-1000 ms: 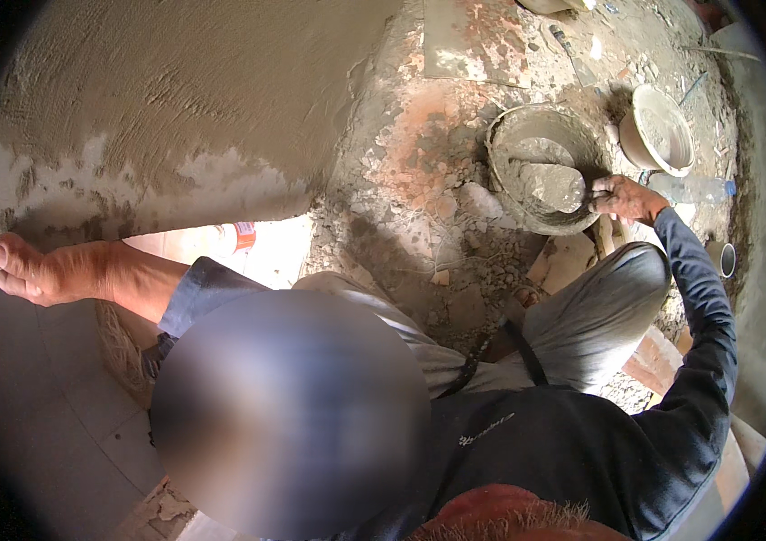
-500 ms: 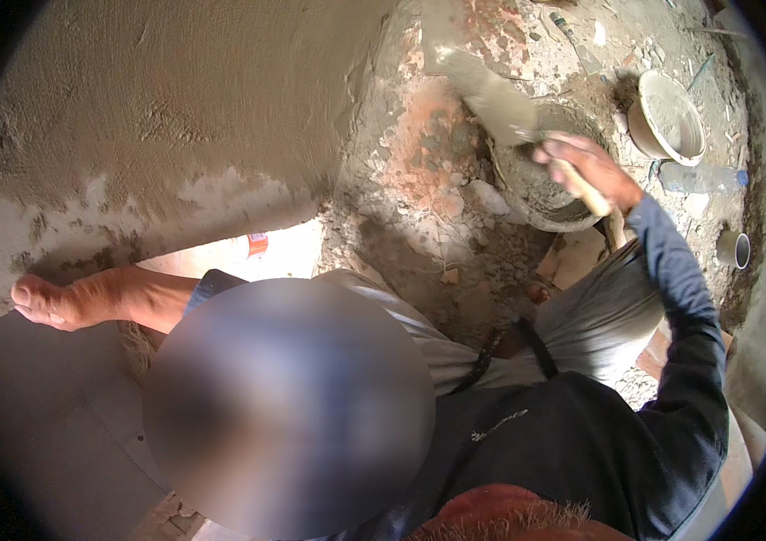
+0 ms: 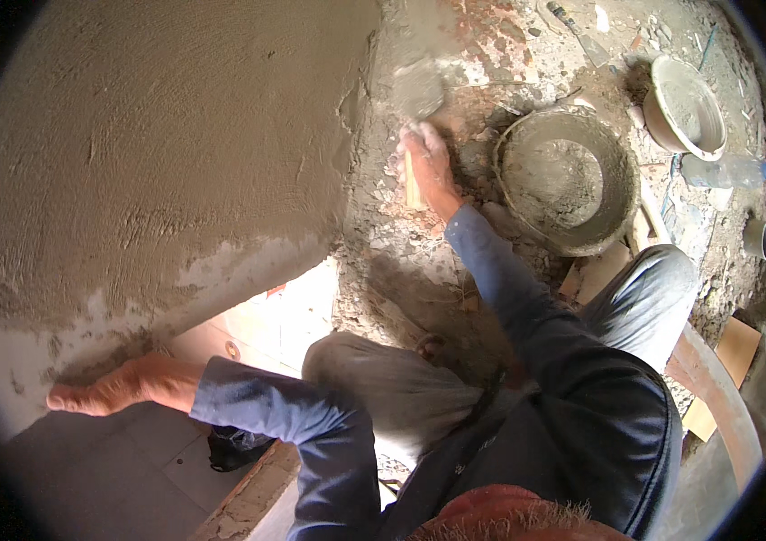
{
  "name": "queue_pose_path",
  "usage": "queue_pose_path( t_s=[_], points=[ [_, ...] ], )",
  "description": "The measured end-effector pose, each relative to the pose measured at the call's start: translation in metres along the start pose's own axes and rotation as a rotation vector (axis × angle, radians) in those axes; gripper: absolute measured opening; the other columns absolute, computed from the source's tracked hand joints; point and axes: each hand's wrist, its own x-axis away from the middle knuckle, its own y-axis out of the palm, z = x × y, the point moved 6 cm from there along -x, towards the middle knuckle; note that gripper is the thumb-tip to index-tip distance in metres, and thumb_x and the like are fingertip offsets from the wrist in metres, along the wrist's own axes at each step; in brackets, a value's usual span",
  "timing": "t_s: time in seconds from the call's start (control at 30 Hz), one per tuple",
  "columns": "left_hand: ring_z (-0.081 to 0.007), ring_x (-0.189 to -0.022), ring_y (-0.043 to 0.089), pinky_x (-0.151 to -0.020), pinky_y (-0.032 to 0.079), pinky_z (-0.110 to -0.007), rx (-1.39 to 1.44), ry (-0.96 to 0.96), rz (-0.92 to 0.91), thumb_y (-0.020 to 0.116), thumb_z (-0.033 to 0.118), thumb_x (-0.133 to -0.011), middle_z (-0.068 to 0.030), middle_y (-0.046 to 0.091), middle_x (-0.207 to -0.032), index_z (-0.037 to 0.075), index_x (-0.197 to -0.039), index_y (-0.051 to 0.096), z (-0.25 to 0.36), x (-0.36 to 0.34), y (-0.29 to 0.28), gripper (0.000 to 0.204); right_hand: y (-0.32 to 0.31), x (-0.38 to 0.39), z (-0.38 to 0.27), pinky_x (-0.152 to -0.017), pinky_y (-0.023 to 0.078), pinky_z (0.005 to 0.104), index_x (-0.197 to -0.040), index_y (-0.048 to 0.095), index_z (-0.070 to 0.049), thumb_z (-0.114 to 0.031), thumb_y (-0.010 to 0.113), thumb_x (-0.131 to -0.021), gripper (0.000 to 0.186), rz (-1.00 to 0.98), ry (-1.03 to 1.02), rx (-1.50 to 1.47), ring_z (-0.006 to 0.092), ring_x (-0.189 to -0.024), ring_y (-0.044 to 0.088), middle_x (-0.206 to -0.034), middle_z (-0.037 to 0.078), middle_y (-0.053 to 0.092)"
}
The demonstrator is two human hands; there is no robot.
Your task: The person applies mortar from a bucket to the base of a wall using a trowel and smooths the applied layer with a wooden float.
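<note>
My right hand (image 3: 430, 167) is closed around the pale wooden handle of a trowel (image 3: 417, 88). Its blade, smeared with grey mortar, lies over the rough strip beside the plastered wall (image 3: 185, 117). To the right of that hand stands a round bucket (image 3: 601, 236) with wet mortar (image 3: 545, 180) inside. My left hand (image 3: 126, 386) is stretched out at the far left, against the lower edge of the wall. Its thumb side shows, nothing is seen in it, and some of its fingers are hidden.
A pale basin (image 3: 715, 135), a clear plastic bottle (image 3: 721, 170) and a short grey pipe piece (image 3: 761, 241) lie at the right. Farther back is a flat-bladed scraper (image 3: 592, 47) among rubble. A black plastic bag (image 3: 234, 448) sits on the floor below my left forearm.
My right hand has swung left from above the bucket with the trowel, toward the wall's edge. My left hand has shifted a little nearer, still against the wall's edge.
</note>
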Motion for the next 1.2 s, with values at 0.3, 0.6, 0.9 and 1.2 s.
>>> queue_pose_path(
  t_s=[0.3,0.6,0.9,1.2],
  points=[
    [-0.0255,-0.131,0.047,-0.112,0.038,-0.042,0.018,-0.001,0.009,0.055,0.047,-0.095,-0.0099,0.048,-0.144,0.007,-0.137,0.053,0.004,0.000,0.001,0.058,0.047,-0.114,0.000,-0.061,0.052,0.0411,-0.123,0.045,-0.001,-0.018,0.063,-0.090,0.042,0.110,0.066,0.350,0.0252,-0.070,0.063,-0.094,0.014,0.061],
    [-0.0262,-0.123,0.052,-0.109,0.040,-0.043,-0.043,0.092,0.074,0.054,0.051,-0.093,-0.0078,0.053,-0.135,0.006,-0.129,0.057,0.016,0.014,0.009,0.057,0.017,-0.141,-0.042,-0.048,0.049,0.0311,-0.124,0.049,-0.009,-0.029,0.055,-0.099,0.032,-0.104,-0.032,-0.205,0.0150,-0.060,0.055,-0.086,0.007,0.055],
    [-0.0238,-0.121,0.054,-0.111,0.040,-0.040,-0.046,0.124,0.054,0.056,0.049,-0.093,-0.0072,0.056,-0.129,0.011,-0.123,0.060,0.015,0.012,0.009,0.049,0.032,-0.159,0.025,-0.047,0.041,0.0269,-0.110,0.054,-0.006,-0.037,0.062,-0.096,0.035,-0.268,0.288,-0.363,0.0084,-0.055,0.043,-0.074,-0.001,0.047],
    [-0.0255,-0.123,0.053,-0.109,0.040,-0.041,-0.061,0.147,0.029,0.057,0.051,-0.093,-0.0089,0.053,-0.138,0.008,-0.131,0.058,0.011,0.003,0.005,0.058,0.031,-0.118,0.000,-0.044,0.041,0.0247,-0.108,0.052,-0.009,-0.019,0.065,-0.091,0.024,-0.427,0.176,-0.253,0.0056,-0.052,0.044,-0.069,-0.004,0.046]
  ],
)
